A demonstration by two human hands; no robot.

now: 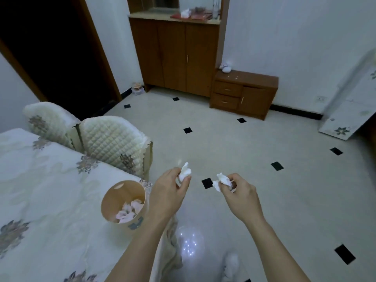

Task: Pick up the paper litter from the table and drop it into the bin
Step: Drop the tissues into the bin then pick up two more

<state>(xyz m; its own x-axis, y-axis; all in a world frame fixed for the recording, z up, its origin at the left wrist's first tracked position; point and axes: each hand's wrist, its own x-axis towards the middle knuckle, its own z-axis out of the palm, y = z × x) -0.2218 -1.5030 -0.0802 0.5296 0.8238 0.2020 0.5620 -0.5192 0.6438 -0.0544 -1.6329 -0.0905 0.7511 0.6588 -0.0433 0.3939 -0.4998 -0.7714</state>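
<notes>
Head view: both hands (169,192) (239,197) pinch paper wads (184,173) (221,181).

White walls (295,37) enclosing room, dim bluish light falling. Pale tiled floor (244,149) showing small black inset squares. Tall wooden cabinet (175,55) standing against far wall, low drawer unit (244,94) sitting just beside it. Dark doorway (50,47) gaping at left, two quilted chair backs (109,139) standing near it.

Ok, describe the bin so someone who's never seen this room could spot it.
Start at the cream floral-cloth table on the left. At its edge beside the left hand stands a round tan bin. Only it is open-topped with crumpled paper inside.
</notes>
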